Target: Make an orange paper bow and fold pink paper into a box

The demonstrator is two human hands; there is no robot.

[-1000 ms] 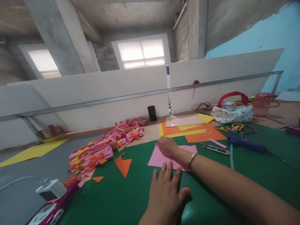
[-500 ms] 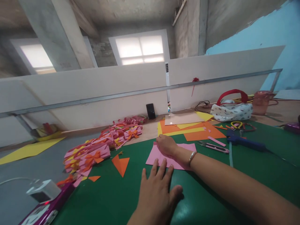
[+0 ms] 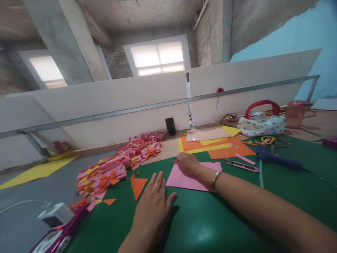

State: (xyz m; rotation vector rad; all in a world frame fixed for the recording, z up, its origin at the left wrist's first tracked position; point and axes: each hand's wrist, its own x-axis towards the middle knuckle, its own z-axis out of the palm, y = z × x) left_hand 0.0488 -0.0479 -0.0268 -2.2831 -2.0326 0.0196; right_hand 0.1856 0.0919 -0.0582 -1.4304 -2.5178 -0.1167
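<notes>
Your green cutting mat [image 3: 237, 218] carries a pink paper sheet [image 3: 184, 180] at its far middle. Your right hand [image 3: 187, 164] presses flat on that sheet, gripping nothing. Your left hand [image 3: 152, 205] lies open on the mat, beside an orange paper triangle [image 3: 138, 186].

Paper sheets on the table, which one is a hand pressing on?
The pink sheet on the green mat, under the right hand; the orange and yellow sheets lie untouched behind it.

A green mat [image 3: 210, 225] covers the table. On it lie a pink sheet [image 3: 181, 179], orange triangles [image 3: 138, 186] and a blue glue gun [image 3: 276, 160]. Stacked orange and yellow sheets [image 3: 221, 147] sit at its far edge.
</notes>
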